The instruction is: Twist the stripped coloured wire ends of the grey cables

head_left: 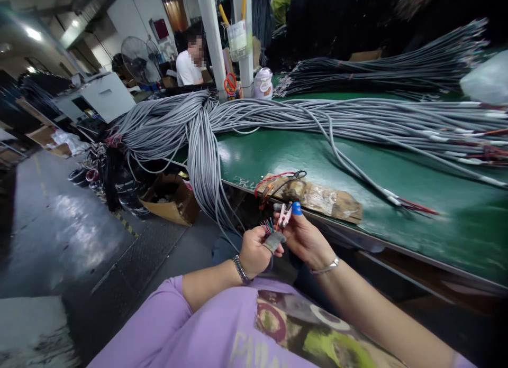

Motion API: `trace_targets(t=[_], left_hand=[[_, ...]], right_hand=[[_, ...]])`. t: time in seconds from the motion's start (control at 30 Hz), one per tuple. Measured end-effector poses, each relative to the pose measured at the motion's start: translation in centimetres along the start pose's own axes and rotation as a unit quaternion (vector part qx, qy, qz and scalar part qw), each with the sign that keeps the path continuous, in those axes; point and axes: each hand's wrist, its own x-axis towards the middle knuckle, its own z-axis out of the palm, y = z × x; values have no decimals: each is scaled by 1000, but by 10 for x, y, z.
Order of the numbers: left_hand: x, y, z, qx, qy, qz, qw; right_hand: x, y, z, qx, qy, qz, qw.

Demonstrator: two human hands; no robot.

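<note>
My left hand (256,254) is closed around the end of a cable, and a fan of thin coloured wires (269,227) sticks up out of it. A grey cover wraps the left thumb. Close beside it, my right hand (305,241) pinches a small pale pink clip-like tool (284,214); its exact kind is unclear. There is a blue cover on a right fingertip. The tool is just above the wires, and one orange strand runs near it. Both hands are in front of the table edge, below a taped board (317,199) with red and black leads.
Long grey cables (257,114) lie across the green table (278,151), and a thick bunch hangs over its edge. Black cables (381,72) lie behind. A pillar (212,40) holds tools. A cardboard box (170,201) sits on the floor. One person (187,66) sits further back.
</note>
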Motion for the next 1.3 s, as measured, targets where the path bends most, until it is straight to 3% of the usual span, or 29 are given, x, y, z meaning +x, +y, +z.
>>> trace_targets(t=[0.2,0.37,0.5,0.6,0.67,0.77,0.83,0.93,1.1,1.2,1.3], left_hand=[[-4,1,-3,-14,-2,-18,1000],[-5,-10,-11,15,-8,-21,1000],[4,-32,-28,144,-120,43,981],[8,-55,-48,347,-224,91,906],[8,-74,-62,475,-282,98,828],[9,-96,-81,612,-277,48,739],[14,-102,-95,658,-242,-18,713],[32,-97,-122,684,-189,-64,702],[68,-65,-179,701,-68,-161,691],[77,-44,-201,673,-74,-210,705],[76,-16,-202,626,-114,-229,737]], right_hand=[[-5,1,-3,-3,-33,16,999],[-8,-4,-22,-7,-29,33,999],[-11,-9,-44,-54,5,29,998],[-19,-11,-57,-125,31,2,992],[-27,-13,-62,-174,39,-24,984],[-40,-17,-64,-236,53,-53,969],[-49,-24,-62,-272,69,-68,957],[-60,-40,-54,-358,81,-105,924],[-72,-80,-40,-505,105,-168,840],[-68,-112,-33,-552,134,-210,796],[-51,-148,-24,-626,135,-242,728]])
